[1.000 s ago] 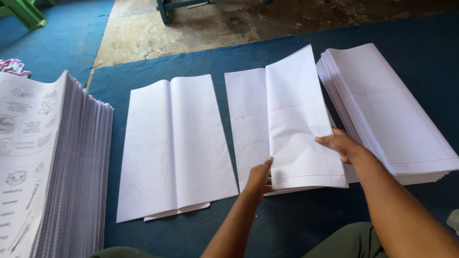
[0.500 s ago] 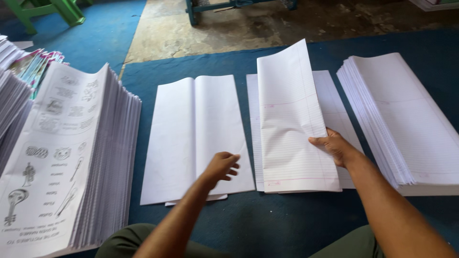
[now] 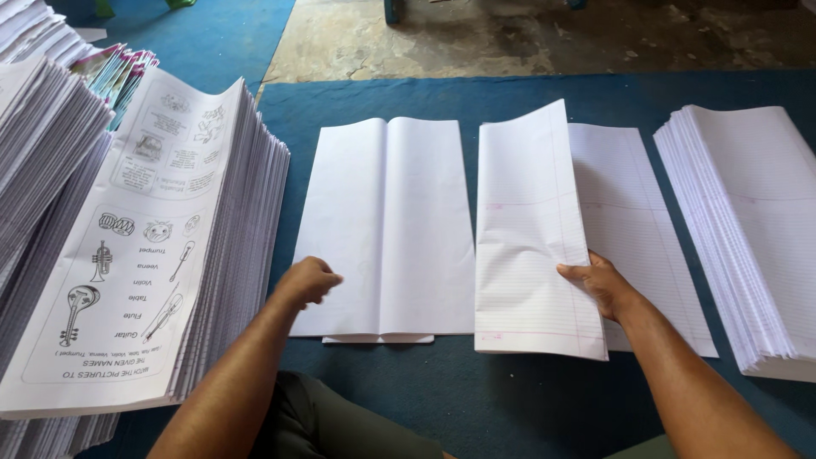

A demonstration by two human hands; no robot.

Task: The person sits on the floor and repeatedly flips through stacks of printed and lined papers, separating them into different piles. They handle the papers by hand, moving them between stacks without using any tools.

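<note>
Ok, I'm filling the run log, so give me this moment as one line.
left hand: on blank folded sheets | right hand: holding ruled sheet | printed stack at left

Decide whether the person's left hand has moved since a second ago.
Yes. The left hand has moved left, from the ruled sheets held by the right hand to the plain sheets.

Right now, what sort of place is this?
Probably a small print or book-binding workshop, worked on the floor: a tall stack of printed sheets, a stack of ruled paper, and a blue mat over bare concrete.
</note>
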